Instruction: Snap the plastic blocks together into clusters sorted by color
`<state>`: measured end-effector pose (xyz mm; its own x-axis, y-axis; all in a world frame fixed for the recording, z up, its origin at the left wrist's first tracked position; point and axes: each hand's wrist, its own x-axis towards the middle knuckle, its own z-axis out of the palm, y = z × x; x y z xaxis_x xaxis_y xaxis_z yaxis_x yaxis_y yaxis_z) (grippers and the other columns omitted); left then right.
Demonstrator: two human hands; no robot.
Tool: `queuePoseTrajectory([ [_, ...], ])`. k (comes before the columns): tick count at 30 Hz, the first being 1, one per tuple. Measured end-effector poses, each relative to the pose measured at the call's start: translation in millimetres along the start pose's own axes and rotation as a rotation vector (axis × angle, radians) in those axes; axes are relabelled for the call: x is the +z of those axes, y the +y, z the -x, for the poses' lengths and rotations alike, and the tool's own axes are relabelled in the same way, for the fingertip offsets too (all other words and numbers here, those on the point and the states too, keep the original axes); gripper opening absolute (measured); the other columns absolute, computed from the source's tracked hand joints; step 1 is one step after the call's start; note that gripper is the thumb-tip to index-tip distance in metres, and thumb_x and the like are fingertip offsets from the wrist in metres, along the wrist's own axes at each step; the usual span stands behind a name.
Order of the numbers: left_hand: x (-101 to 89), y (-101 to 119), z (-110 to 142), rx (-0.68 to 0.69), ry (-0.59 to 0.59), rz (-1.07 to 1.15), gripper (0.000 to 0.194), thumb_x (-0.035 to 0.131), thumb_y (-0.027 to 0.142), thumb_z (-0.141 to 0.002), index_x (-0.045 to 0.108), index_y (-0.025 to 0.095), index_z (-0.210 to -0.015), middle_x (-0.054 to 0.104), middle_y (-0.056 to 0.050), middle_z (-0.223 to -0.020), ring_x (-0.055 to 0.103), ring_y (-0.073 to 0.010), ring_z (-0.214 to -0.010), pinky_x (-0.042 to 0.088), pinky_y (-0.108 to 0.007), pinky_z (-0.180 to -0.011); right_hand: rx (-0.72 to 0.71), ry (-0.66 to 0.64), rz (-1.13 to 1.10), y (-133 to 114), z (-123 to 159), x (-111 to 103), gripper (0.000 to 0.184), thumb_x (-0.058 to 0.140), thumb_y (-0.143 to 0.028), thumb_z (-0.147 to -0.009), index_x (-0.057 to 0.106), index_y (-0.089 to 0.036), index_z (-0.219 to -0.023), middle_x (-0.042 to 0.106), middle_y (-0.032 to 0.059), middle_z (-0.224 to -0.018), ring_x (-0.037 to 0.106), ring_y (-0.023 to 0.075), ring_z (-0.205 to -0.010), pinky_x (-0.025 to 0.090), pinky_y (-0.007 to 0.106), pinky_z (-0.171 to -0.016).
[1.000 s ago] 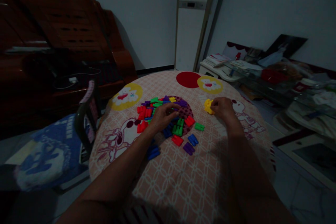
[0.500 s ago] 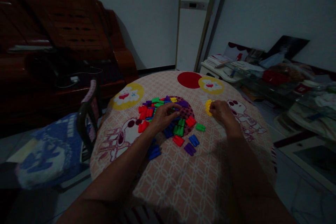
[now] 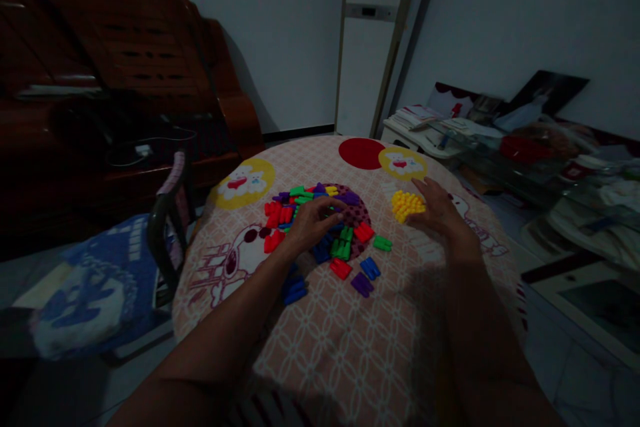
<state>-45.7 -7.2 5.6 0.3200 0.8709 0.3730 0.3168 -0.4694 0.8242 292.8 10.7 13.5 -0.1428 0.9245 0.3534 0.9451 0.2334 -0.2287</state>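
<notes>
My left hand [image 3: 313,221] rests over a loose pile of small plastic building pieces, its thumb and fingers apart and nothing visible between them. Red pieces [image 3: 278,215] lie left of it, and green pieces [image 3: 342,243] lie just right. Some pieces are hidden beneath the hand. On the right, a compact cluster of yellow pieces [image 3: 407,205] sits on the patterned tablecloth [image 3: 340,347]. My right hand [image 3: 436,208] is open beside the cluster, fingers spread around its right side. Whether the fingertips touch it I cannot tell.
Between the hands lie a green piece [image 3: 383,243], a blue piece [image 3: 371,268] and a purple piece [image 3: 362,284]. A chair [image 3: 170,227] stands left of the round table. Cluttered glass shelving [image 3: 540,180] is at the right, a wooden sofa [image 3: 150,60] at the back left.
My right hand has opened and shifted right, letting go of the yellow pieces, which now show as a whole cluster. The left hand has stayed in place.
</notes>
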Motion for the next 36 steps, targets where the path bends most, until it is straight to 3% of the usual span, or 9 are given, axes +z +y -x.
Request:
queuePoseTrajectory([
  [3,1.5,0,0,0.009,0.001,0.004,0.025,0.066,0.031,-0.083,0.073,0.017,-0.102,0.074,-0.008,-0.101,0.068,-0.0214,-0.088,0.055,-0.031,-0.076,0.064,-0.109,-0.041,7,6,15,0.107,0.083,-0.035,-0.067,0.027,-0.026,-0.157,0.023,0.016,-0.164,0.023,0.0392,-0.15,0.031,0.055,-0.116],
  [6,3.2,-2,0,0.02,0.006,0.019,0.023,0.065,0.03,-0.083,0.073,0.018,-0.1,0.074,-0.007,-0.102,0.069,-0.0215,-0.09,0.055,-0.032,-0.077,0.083,-0.15,-0.089,12,8,28,0.109,0.082,-0.041,-0.069,0.021,-0.029,-0.159,0.018,0.0145,-0.165,0.017,0.0389,-0.151,0.027,0.057,-0.118],
  [15,1.4,-7,1,0.023,0.02,-0.01,0.023,0.064,0.029,-0.083,0.073,0.017,-0.1,0.075,-0.007,-0.1,0.069,-0.0205,-0.085,0.056,-0.031,-0.076,0.069,-0.118,-0.149,20,9,36,0.103,0.08,-0.043,-0.071,0.025,-0.03,-0.157,0.022,0.0132,-0.165,0.022,0.037,-0.151,0.025,0.056,-0.119],
  [19,-15.7,-15,-3,-0.028,0.156,-0.207,0.024,0.062,0.025,-0.083,0.072,0.017,-0.103,0.074,-0.006,-0.1,0.069,-0.0204,-0.086,0.055,-0.033,-0.08,0.099,-0.099,-0.161,17,8,34,0.104,0.082,-0.045,-0.069,0.028,-0.028,-0.157,0.022,0.015,-0.164,0.025,0.0376,-0.15,0.027,0.055,-0.119],
  [23,-31.3,-32,-23,-0.039,0.261,-0.434,0.029,0.058,0.022,-0.083,0.071,0.018,-0.109,0.072,-0.009,-0.11,0.067,-0.0228,-0.1,0.053,-0.037,-0.093,0.056,0.053,-0.187,10,0,30,0.087,0.073,-0.048,-0.077,0.038,-0.025,-0.153,0.033,0.0149,-0.16,0.031,0.0338,-0.147,0.029,0.053,-0.119],
  [27,-32.0,-47,-48,0.033,0.063,-0.55,0.03,0.063,0.028,-0.081,0.072,0.017,-0.108,0.07,-0.011,-0.118,0.063,-0.0263,-0.113,0.048,-0.041,-0.103,-0.007,0.194,-0.201,6,-8,30,0.068,0.065,-0.047,-0.083,0.049,-0.024,-0.145,0.046,0.0141,-0.151,0.041,0.0323,-0.141,0.031,0.053,-0.117],
  [30,-37.0,-52,-53,-0.043,-0.089,-0.626,0.026,0.065,0.032,-0.078,0.075,0.016,-0.095,0.073,-0.01,-0.105,0.068,-0.0264,-0.099,0.052,-0.037,-0.093,-0.014,0.234,-0.22,7,-10,29,0.063,0.063,-0.047,-0.084,0.054,-0.022,-0.142,0.052,0.0147,-0.146,0.045,0.0328,-0.137,0.034,0.054,-0.115],
  [33,-52.4,-55,-48,-0.12,-0.084,-0.679,0.022,0.061,0.027,-0.076,0.077,0.017,-0.087,0.075,-0.008,-0.096,0.069,-0.0246,-0.09,0.053,-0.034,-0.086,0.0,0.277,-0.243,10,-11,26,0.06,0.064,-0.045,-0.083,0.058,-0.021,-0.137,0.056,0.0156,-0.141,0.049,0.0329,-0.132,0.036,0.055,-0.113],
  [36,-61.7,-53,-46,-0.118,-0.019,-0.695,0.029,0.057,0.021,-0.076,0.077,0.019,-0.097,0.074,-0.007,-0.107,0.067,-0.0246,-0.101,0.052,-0.034,-0.093,0.04,0.35,-0.273,12,-12,21,0.054,0.066,-0.042,-0.08,0.064,-0.021,-0.13,0.062,0.0149,-0.134,0.055,0.0319,-0.125,0.041,0.054,-0.11],
])
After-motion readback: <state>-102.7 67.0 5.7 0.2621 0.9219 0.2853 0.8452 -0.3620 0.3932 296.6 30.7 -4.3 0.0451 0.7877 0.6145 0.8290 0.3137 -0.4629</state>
